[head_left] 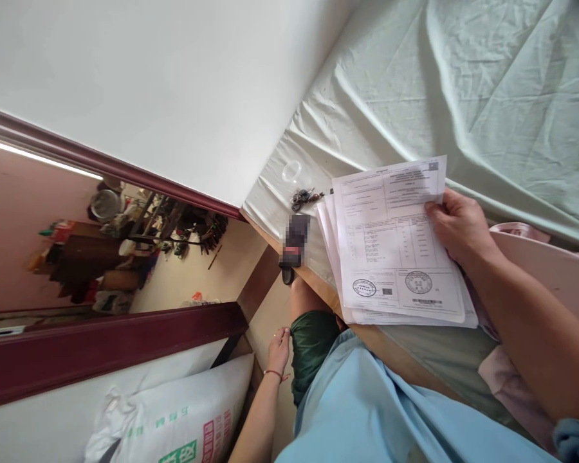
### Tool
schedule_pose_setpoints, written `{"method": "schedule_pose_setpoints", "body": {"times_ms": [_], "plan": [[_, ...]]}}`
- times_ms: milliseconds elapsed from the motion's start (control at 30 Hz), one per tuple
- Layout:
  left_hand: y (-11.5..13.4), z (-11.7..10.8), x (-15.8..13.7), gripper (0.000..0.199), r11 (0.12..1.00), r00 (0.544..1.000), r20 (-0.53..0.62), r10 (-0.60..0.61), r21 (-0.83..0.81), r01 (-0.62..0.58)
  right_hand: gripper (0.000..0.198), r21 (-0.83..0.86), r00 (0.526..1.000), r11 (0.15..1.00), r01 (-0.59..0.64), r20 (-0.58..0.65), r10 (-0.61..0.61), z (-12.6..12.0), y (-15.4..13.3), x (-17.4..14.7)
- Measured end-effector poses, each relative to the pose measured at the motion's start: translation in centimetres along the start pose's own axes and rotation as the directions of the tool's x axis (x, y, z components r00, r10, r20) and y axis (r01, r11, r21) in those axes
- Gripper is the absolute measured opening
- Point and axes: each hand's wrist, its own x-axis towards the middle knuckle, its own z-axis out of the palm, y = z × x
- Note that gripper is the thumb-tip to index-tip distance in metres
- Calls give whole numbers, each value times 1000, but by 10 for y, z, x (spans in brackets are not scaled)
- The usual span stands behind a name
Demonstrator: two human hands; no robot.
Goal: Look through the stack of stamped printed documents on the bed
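My right hand (460,225) grips a stack of printed papers (390,238) by its right edge, thumb on top. The uppermost sheet shows a table, two round stamps and a barcode; more sheets fan out beneath it. The stack is held over the pale green sheet (511,96). My left hand (278,350) hangs low beside my leg, fingers curled together against the hem of my green shorts (313,344). Nothing shows in it. A bunch of keys (303,199) lies left of the papers, near a dark, pixelated object (296,238) with a red patch.
A clear round plastic item (292,171) lies behind the keys. Pink cloth (550,270) is bunched under my right forearm. A white printed sack (188,405) stands at lower left, beside a dark red frame (125,350). Through the opening are cluttered household goods (110,251).
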Motion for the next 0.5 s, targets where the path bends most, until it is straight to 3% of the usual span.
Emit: {"method": "schedule_pose_setpoints", "body": {"times_ms": [233,367,500], "plan": [[10,17,22,39,994,993,-45,-109,-19,108,28,-9,1000,1000,23,-15,-23,1,2,1],[22,22,35,46,991,991,-36,-128,-32,127,30,11,1000,1000,5,-8,-5,0,-1,0],[27,31,18,54,993,993,-25,-119,-28,119,29,-1,1000,1000,10,-13,-10,0,0,0]]}}
